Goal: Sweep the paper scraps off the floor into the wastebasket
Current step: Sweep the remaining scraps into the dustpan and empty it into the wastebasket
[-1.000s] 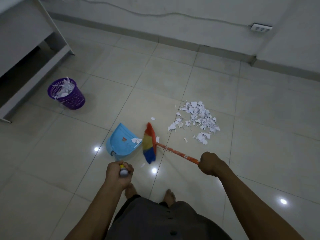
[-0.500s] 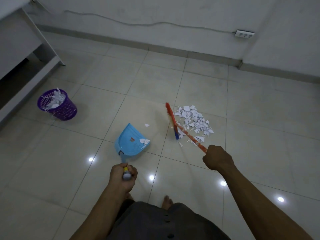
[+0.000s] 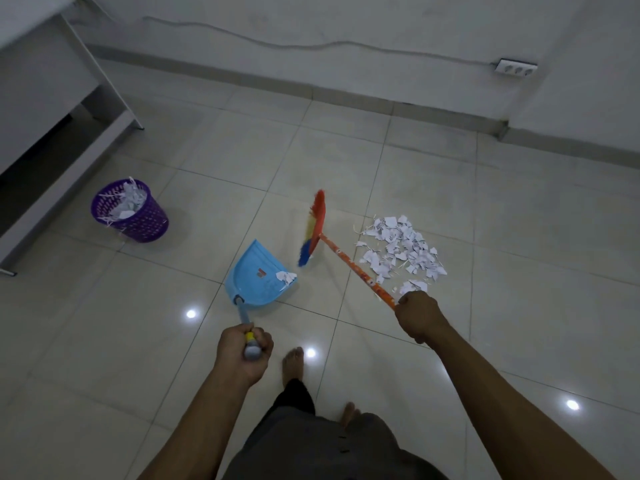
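A pile of white paper scraps (image 3: 401, 251) lies on the tiled floor right of centre. My right hand (image 3: 417, 315) grips the orange handle of a broom (image 3: 349, 261); its red, yellow and blue bristle head (image 3: 313, 230) stands left of the pile, between the scraps and the dustpan. My left hand (image 3: 244, 348) grips the end of the long handle of a blue dustpan (image 3: 254, 275), which rests on the floor with a few scraps at its front lip. A purple mesh wastebasket (image 3: 133, 211) holding paper stands at the left.
A white desk frame (image 3: 86, 133) stands at the far left behind the wastebasket. A power strip (image 3: 516, 67) with its cable hangs on the back wall. My bare feet (image 3: 294, 362) stand just behind the dustpan.
The broom head has swung from the near left edge of the scrap pile to the floor left of it, nearer the dustpan. The dustpan has hardly moved. The view has shifted.
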